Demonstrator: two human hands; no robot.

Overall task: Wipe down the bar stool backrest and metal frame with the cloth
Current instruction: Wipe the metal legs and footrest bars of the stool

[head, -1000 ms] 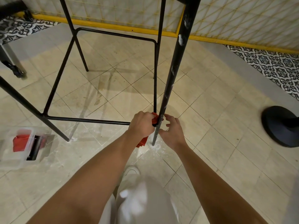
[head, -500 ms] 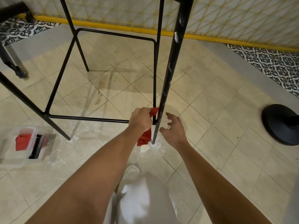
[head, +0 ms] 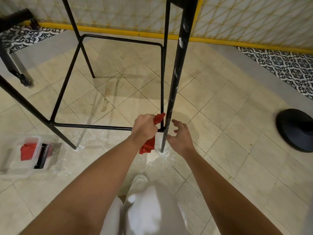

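Observation:
The bar stool's black metal frame [head: 108, 127] stands on the tiled floor, with white smears along its near right leg [head: 176, 73]. My left hand [head: 144, 128] grips a red cloth [head: 149, 146] at the corner where the footrest bar meets that leg; one end of the cloth pokes up beside the leg and the other hangs below my fist. My right hand [head: 180, 136] hovers just right of the leg with fingers spread, holding nothing. The backrest is out of view.
A clear plastic box [head: 30, 155] with a red cloth and dark tools sits on the floor at the left. A black round stand base [head: 296, 129] lies at the right. Another piece of furniture's legs [head: 15, 68] stand far left. My white shoe [head: 138, 178] is below.
My right hand has let go of the leg and opened, drifting slightly right. My left hand with the cloth has slid a little up toward the footrest corner.

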